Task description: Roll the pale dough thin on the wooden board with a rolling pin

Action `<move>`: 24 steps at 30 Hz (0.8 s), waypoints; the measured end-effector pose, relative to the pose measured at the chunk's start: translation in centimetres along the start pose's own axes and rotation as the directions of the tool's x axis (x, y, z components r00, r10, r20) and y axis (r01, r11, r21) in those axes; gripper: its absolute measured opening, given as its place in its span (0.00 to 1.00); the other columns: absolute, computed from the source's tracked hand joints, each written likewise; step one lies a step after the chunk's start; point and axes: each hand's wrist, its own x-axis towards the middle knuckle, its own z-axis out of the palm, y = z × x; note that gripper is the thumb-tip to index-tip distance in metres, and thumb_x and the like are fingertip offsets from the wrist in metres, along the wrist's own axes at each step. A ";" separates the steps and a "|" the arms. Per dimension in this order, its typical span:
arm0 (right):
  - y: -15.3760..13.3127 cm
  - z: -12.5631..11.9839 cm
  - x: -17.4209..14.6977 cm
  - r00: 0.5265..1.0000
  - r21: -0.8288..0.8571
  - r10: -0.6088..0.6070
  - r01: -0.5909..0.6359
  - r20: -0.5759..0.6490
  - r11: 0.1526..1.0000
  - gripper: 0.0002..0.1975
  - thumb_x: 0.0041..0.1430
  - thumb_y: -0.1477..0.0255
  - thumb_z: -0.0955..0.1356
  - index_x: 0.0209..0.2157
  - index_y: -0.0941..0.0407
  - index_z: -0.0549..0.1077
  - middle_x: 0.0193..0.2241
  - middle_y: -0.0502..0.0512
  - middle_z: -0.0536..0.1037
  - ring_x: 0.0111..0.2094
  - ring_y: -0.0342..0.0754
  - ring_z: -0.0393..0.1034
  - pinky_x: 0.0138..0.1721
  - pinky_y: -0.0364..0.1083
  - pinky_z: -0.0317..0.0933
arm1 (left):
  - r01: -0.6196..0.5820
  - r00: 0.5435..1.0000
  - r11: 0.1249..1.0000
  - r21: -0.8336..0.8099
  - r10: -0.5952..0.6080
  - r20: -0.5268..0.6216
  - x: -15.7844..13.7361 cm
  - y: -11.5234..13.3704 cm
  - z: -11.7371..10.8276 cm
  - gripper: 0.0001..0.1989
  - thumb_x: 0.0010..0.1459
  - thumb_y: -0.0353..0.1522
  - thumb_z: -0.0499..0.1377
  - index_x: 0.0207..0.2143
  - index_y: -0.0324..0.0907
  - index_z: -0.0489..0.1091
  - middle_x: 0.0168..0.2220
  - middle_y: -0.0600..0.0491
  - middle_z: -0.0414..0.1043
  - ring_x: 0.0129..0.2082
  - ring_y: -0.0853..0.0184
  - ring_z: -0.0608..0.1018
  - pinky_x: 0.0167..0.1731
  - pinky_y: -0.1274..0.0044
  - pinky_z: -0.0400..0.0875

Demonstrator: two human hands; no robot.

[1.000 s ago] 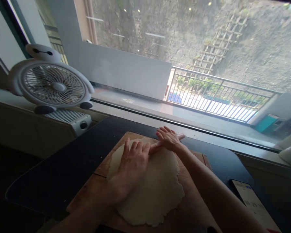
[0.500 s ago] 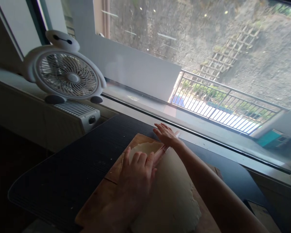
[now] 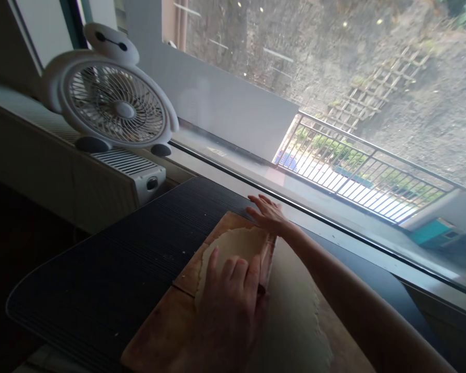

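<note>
A wide, thin sheet of pale dough (image 3: 295, 305) with a ragged edge covers much of a wooden board (image 3: 155, 326). Across it lies a rolling pin (image 3: 268, 256), slanting up toward the window. My right hand (image 3: 267, 213) rests on the pin's far part, fingers stretched out and apart, not wrapped round it. My left hand (image 3: 233, 290) lies over the dough just left of the pin's near end, fingers extended and spread. Its thumb is partly hidden beside the pin, and its palm's contact with the pin cannot be made out.
The board sits on a black table (image 3: 101, 269) with rounded corners and a few pale specks. A white fan (image 3: 120, 111) stands on a radiator (image 3: 140, 178) at the left. Beyond the table's far edge runs a window sill (image 3: 233, 181) below a large window.
The rolling pin has turned steeper and its near end now shows beside my left hand. My left hand has shifted slightly right and down. The view has tilted a little.
</note>
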 end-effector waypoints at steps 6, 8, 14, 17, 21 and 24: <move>-0.7 0.2 0.2 1.000 0.016 0.005 -0.005 -0.017 1.000 0.28 0.63 0.54 0.56 0.60 0.52 0.58 0.60 0.54 0.62 0.64 0.52 0.43 0.60 0.56 0.42 | -0.057 0.998 0.998 0.012 0.056 0.040 0.0 0.4 -0.3 0.25 0.59 0.32 0.51 0.60 0.48 0.57 0.37 0.50 0.68 0.41 0.61 0.69 0.57 0.50 0.46; 1.0 -0.3 -2.4 0.998 0.004 0.058 -0.058 -0.008 0.998 0.25 0.64 0.57 0.55 0.59 0.50 0.59 0.59 0.53 0.62 0.64 0.52 0.43 0.60 0.58 0.42 | -0.105 0.992 0.994 -0.019 0.106 0.072 -0.1 0.4 -0.2 0.24 0.58 0.30 0.52 0.58 0.50 0.59 0.36 0.51 0.68 0.41 0.61 0.69 0.58 0.50 0.46; 1.2 -0.6 -2.6 0.995 0.021 0.096 -0.096 -0.007 0.995 0.24 0.63 0.57 0.56 0.58 0.49 0.61 0.58 0.51 0.65 0.64 0.52 0.44 0.60 0.58 0.41 | -0.086 0.988 0.994 -0.074 0.095 0.119 -0.2 0.4 -0.4 0.24 0.59 0.31 0.52 0.58 0.49 0.58 0.36 0.52 0.68 0.40 0.62 0.69 0.58 0.50 0.46; -1.6 0.2 1.4 0.997 0.102 0.068 -0.063 -0.045 0.993 0.28 0.61 0.54 0.59 0.59 0.51 0.60 0.54 0.52 0.70 0.63 0.52 0.46 0.60 0.56 0.42 | -0.039 0.992 0.998 -0.054 0.045 0.115 -0.3 0.3 -0.1 0.23 0.61 0.33 0.50 0.59 0.47 0.57 0.37 0.51 0.68 0.40 0.61 0.69 0.57 0.50 0.47; -3.0 0.8 3.4 0.989 0.193 0.057 -0.030 -0.139 0.981 0.26 0.61 0.56 0.59 0.58 0.51 0.61 0.52 0.50 0.71 0.62 0.51 0.49 0.59 0.54 0.44 | -0.042 0.997 0.998 -0.040 0.044 0.068 -0.4 0.1 0.5 0.22 0.60 0.33 0.51 0.57 0.47 0.60 0.37 0.51 0.67 0.39 0.61 0.69 0.57 0.48 0.46; -1.1 0.8 1.3 0.978 0.121 0.148 -0.131 -0.148 0.984 0.25 0.59 0.61 0.61 0.57 0.52 0.62 0.51 0.52 0.72 0.63 0.52 0.46 0.60 0.56 0.42 | -0.069 0.997 0.997 -0.039 0.071 0.040 -0.3 0.2 0.6 0.19 0.58 0.32 0.53 0.53 0.49 0.64 0.34 0.52 0.67 0.37 0.62 0.69 0.56 0.47 0.48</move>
